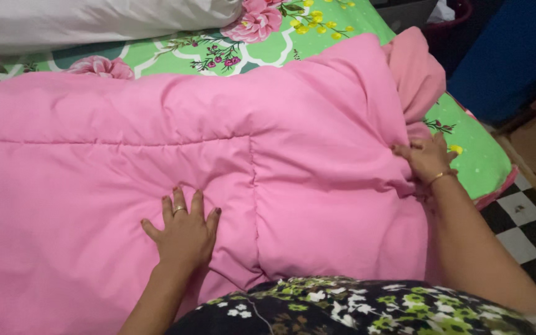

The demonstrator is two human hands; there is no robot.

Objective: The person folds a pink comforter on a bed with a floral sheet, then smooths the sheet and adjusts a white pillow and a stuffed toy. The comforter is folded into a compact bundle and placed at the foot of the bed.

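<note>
From the head camera, a thick pink quilted comforter [156, 167] covers most of the bed, lying across a green floral bedsheet [280, 43] that shows along the far edge and at the right corner. The comforter is puffy, matte and plain pink, with stitched seams dividing it into large panels; one seam runs sideways across the upper part and another runs down the middle toward the person. Its right end is bunched into a soft folded heap near the corner of the bed.

The left hand [184, 232] lies flat on the comforter with fingers spread, palm pressing down beside the vertical seam, grasping nothing; a ring sits on one finger. The right hand [426, 158], wearing a thin gold bangle [443, 177] at the wrist, has its fingers curled into the comforter's right edge, pinching a fold of the fabric just below the bunched heap.

A white pillow [94, 18] rests at the top left on the sheet. A black-and-white chequered floor [528, 229] shows at the right, beside the bed.
</note>
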